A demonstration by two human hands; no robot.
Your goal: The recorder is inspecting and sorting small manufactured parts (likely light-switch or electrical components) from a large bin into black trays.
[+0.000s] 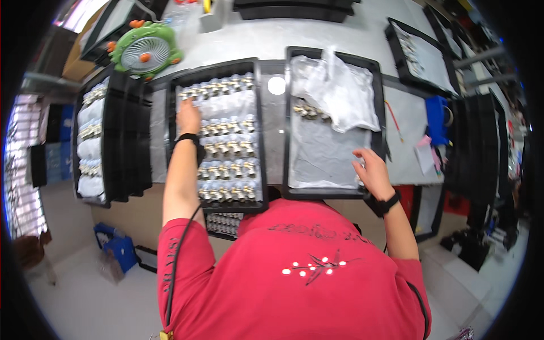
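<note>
My left hand [188, 118] reaches into the left black tray [262, 170], by its left wall. The fingers look drawn together at the left end of the upper rows, and what they hold, if anything, is hidden. Rows of small brass-coloured metal fittings [229, 148] with pale tops stand in this tray, with white sheet material [226, 105] between the upper rows. Over the right edge of the right black tray [290, 141], my right hand [371, 170] is open with nothing in it. A crumpled white plastic bag [340, 93] lies there, beside a loose heap of similar fittings [309, 110].
A stack of black trays [127, 136] stands at the left, another [476, 147] at the right. Behind the trays sits a green fan [144, 54]. A red pen-like stick [393, 120] and a blue holder [436, 119] are right of the right tray. Another tray [422, 56] lies at the far right.
</note>
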